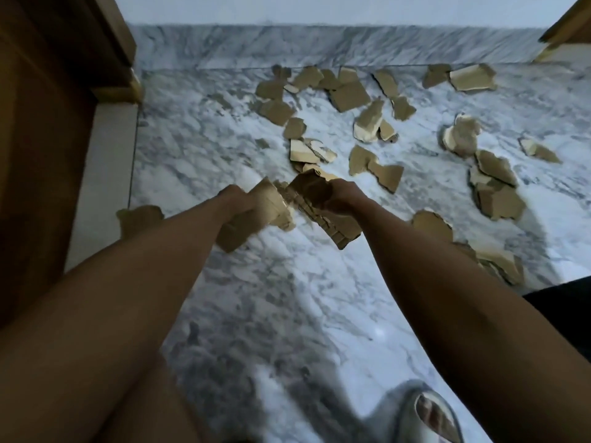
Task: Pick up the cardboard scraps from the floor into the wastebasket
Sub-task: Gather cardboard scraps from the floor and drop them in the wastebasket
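Note:
Both my arms reach forward over a white marble floor. My left hand grips a bunch of brown cardboard scraps. My right hand is closed on a thick stack of cardboard scraps right beside it. Several more torn scraps lie spread on the floor beyond: a group near the far wall, some at the right, one near my left forearm. No wastebasket is in view.
A wooden door and frame stand along the left. A marble skirting wall closes the far side. Another wooden edge shows at the top right. My foot in a grey slipper is at the bottom.

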